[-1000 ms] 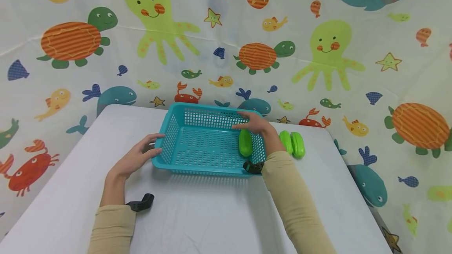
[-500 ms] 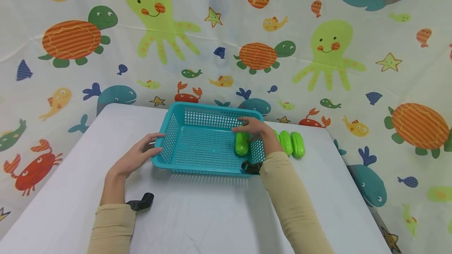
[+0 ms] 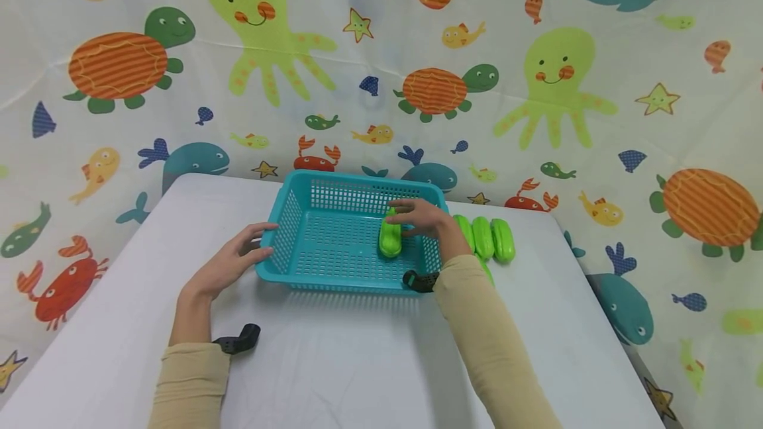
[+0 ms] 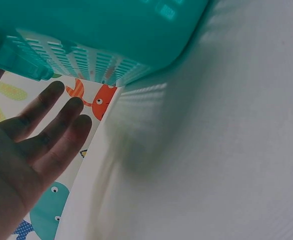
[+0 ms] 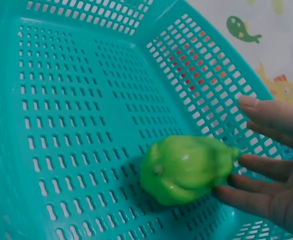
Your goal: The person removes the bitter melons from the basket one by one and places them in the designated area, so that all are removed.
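A glossy, elongated green vegetable [image 3: 390, 238] lies in the right part of the turquoise basket [image 3: 357, 283]. Its ridged end and narrow tip show in the right wrist view, where my right hand [image 5: 281, 185] has its fingertips at the tip and the thumb apart from it. The fingers are extended rather than curled round it. At the basket's left end, my left hand [image 3: 229, 263] touches the rim with its fingertips. From the left wrist, several of that hand's fingers [image 4: 46, 130] look straight beside the perforated wall.
Several similar green vegetables [image 3: 503, 241] lie on the white table [image 3: 334, 363] right of the basket, partly hidden by my right forearm. Behind the table hangs a curtain [image 3: 369, 12] printed with sea animals. A black wrist camera [image 3: 238, 339] sits on my left wrist.
The green vegetable has slid left inside the basket, with my right hand moving left beside it. More of the vegetables outside now show by the forearm. My left hand stays at the rim.
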A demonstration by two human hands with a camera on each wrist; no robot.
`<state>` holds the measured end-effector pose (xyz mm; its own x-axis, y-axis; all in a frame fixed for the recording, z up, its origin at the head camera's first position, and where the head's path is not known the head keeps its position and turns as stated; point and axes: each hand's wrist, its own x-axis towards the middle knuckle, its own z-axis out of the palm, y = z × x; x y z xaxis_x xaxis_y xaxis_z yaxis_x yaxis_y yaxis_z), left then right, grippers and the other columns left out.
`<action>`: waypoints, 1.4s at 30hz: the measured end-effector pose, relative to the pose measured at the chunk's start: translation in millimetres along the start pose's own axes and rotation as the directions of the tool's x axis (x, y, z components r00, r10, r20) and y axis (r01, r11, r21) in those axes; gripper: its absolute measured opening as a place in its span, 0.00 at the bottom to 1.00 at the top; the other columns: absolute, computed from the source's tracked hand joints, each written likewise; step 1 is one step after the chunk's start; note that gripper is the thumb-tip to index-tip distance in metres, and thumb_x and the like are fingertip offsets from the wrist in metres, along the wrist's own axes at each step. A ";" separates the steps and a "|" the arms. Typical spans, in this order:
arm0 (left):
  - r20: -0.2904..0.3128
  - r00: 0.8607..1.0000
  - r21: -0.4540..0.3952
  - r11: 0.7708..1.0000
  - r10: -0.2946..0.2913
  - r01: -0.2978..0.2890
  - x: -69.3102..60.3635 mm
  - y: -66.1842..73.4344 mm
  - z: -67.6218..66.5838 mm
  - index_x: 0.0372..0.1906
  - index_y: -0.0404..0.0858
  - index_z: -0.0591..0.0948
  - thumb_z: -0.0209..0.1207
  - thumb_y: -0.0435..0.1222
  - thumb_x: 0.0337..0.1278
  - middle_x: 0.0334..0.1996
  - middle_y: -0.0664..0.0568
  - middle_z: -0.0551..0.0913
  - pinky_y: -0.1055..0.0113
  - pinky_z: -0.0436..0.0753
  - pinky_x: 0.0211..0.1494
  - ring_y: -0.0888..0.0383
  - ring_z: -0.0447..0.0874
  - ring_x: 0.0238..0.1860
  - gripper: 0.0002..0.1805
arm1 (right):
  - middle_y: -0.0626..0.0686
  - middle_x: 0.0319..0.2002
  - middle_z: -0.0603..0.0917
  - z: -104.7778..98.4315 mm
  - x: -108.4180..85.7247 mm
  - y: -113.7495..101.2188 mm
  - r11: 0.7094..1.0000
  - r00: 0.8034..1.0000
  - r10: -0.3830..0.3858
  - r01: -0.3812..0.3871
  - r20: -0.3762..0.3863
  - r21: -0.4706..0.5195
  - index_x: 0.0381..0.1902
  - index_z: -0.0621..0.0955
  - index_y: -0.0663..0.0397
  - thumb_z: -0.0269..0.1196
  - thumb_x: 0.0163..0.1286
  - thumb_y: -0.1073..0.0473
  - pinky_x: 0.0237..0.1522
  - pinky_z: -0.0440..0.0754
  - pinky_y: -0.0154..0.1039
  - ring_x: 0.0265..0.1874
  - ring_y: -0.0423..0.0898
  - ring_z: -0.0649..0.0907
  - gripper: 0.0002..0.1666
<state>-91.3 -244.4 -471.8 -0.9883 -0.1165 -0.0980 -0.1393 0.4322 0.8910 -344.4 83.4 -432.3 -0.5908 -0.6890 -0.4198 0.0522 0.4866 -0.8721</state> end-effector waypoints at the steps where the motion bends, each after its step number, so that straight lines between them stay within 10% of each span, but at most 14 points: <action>1: 0.000 1.000 0.000 1.000 -0.001 0.001 -0.2 -0.3 0.0 0.75 0.50 0.58 0.54 0.52 0.68 0.74 0.36 0.52 0.25 0.56 0.63 0.30 0.51 0.71 0.35 | 0.60 0.75 0.56 0.4 0.9 0.5 1.000 1.000 0.000 0.000 -0.001 0.014 0.75 0.61 0.53 0.63 0.70 0.59 0.65 0.70 0.57 0.72 0.58 0.61 0.39; 10: -0.001 1.000 -0.007 1.000 -0.006 0.006 0.4 -0.9 1.2 0.75 0.51 0.59 0.54 0.52 0.68 0.75 0.36 0.52 0.26 0.56 0.63 0.30 0.51 0.72 0.34 | 0.58 0.73 0.62 7.1 12.4 12.3 0.985 0.997 0.061 -0.053 -0.044 0.167 0.73 0.65 0.50 0.63 0.70 0.60 0.62 0.74 0.53 0.70 0.57 0.66 0.36; 42: -0.004 1.000 -0.014 1.000 -0.016 0.016 -0.5 -0.5 1.9 0.74 0.50 0.59 0.55 0.52 0.68 0.75 0.36 0.52 0.25 0.54 0.64 0.30 0.48 0.73 0.34 | 0.52 0.74 0.60 25.2 23.6 15.6 0.998 0.997 0.050 -0.052 0.062 0.023 0.67 0.74 0.47 0.64 0.68 0.65 0.63 0.74 0.50 0.67 0.53 0.70 0.30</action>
<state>-90.9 -242.8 -473.1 -0.9858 -0.1265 -0.1105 -0.1540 0.4177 0.8955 -337.2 61.2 -462.1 -0.5367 -0.6955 -0.4778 0.1013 0.5091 -0.8547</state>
